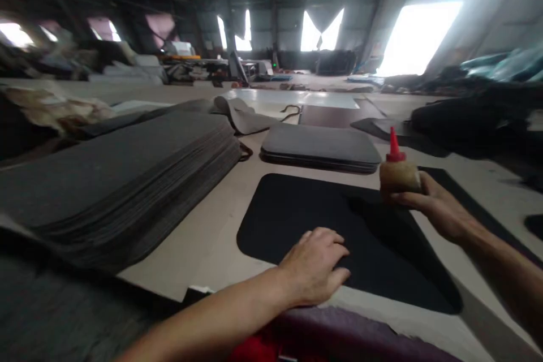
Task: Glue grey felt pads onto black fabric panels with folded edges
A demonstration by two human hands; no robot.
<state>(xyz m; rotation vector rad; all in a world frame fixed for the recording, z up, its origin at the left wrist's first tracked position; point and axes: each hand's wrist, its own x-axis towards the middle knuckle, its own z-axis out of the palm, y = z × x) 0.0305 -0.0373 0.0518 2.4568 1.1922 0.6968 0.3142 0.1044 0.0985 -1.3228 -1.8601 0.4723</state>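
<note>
My right hand (pixel 436 206) grips a squeeze glue bottle (pixel 399 176) with a tan body and a red pointed nozzle. The bottle is upright, nozzle up, above the right edge of a black mat (pixel 305 209) with rounded corners. That mat lies flat on the table in front of me. On its near edge rests my left hand (pixel 318 263), palm down with fingers a little apart and nothing held. A shadow falls across the mat's right part.
Left stands a tall stack of grey sheets (pixel 161 153). Behind the mat is a low stack of grey rounded mats (pixel 320 144). A curled grey piece (pixel 246 116) lies between them farther back. Dark material (pixel 479 119) is heaped at right. Another black strip (pixel 475 203) lies beyond my right wrist.
</note>
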